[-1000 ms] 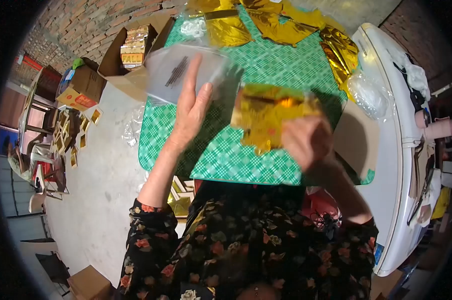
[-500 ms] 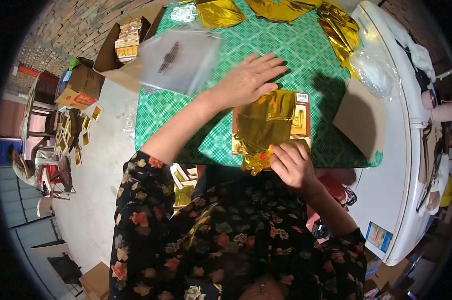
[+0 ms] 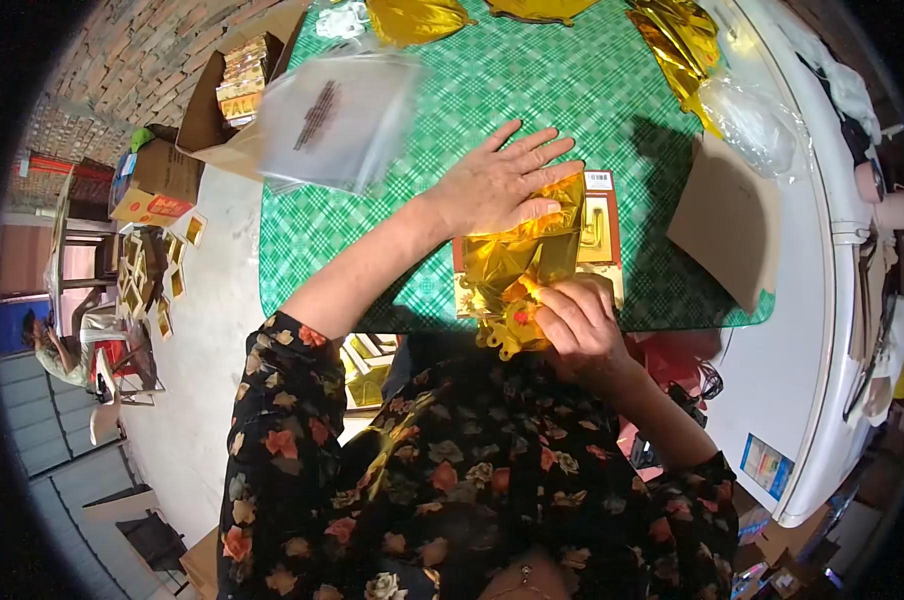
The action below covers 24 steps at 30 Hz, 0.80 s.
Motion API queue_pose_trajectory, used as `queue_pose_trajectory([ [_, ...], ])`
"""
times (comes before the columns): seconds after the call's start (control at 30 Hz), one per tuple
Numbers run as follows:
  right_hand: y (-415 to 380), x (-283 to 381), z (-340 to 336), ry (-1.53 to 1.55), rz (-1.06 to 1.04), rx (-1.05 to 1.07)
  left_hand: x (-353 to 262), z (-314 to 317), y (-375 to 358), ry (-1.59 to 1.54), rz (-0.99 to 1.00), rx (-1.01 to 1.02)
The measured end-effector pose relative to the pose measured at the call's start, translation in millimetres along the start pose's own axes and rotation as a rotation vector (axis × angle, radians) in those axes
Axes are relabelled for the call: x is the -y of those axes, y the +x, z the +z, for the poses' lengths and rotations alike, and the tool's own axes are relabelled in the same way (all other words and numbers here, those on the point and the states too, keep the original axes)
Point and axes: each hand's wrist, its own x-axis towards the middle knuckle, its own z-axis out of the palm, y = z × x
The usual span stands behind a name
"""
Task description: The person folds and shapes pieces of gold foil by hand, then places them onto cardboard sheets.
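Observation:
A folded gold foil balloon (image 3: 512,258) lies on a printed card (image 3: 602,262) at the near edge of the green checked table (image 3: 472,85). My left hand (image 3: 502,185) rests on the balloon's far end with its fingers spread flat. At the near end my right hand (image 3: 577,315) is closed, pinching the balloon's crumpled edge beside a small red spot. Part of the foil hangs past the card's near side. A barcode label shows at the card's far right corner.
Clear plastic bags (image 3: 332,115) lie at the table's left, near an open carton (image 3: 207,125) of packs. A brown cardboard sheet (image 3: 727,220) and crumpled plastic (image 3: 757,120) lie at right. More gold foil (image 3: 672,50) lies at the back. Another person (image 3: 62,345) sits far left.
My left hand has slid a little toward me, and the foil under it has creased and shortened. My right hand keeps its pinch on the near edge. The view has shifted slightly.

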Motion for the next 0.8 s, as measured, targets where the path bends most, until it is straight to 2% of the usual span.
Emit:
queue_pose_trajectory([
  [0.1, 2, 2, -16, 0.160, -0.006, 0.045, -1, -3, 1, 0.004, -0.007, 0.012],
  [0.13, 3, 0, -25, 0.168, -0.015, 0.134, -2, -4, 1, 0.006, -0.010, 0.017],
  [0.27, 7, -14, -48, 0.154, 0.059, 0.103, -2, -5, 1, 0.013, -0.006, 0.018],
  [0.3, 15, -26, -51, 0.182, 0.037, 0.040, -2, -6, 1, 0.013, -0.005, 0.015],
  [0.37, 37, -35, -60, 0.055, 0.121, 0.124, -3, -7, 1, 0.013, 0.002, 0.009],
  [0.47, 54, -63, -44, -0.051, 0.090, 0.155, 0, -6, 0, 0.014, 0.011, 0.000],
  [0.57, 53, -73, -35, -0.032, 0.017, 0.153, -1, -6, -1, 0.018, 0.008, -0.007],
  [0.8, 19, -52, -44, 0.036, 0.045, 0.317, -1, -4, 0, 0.039, 0.003, 0.000],
])
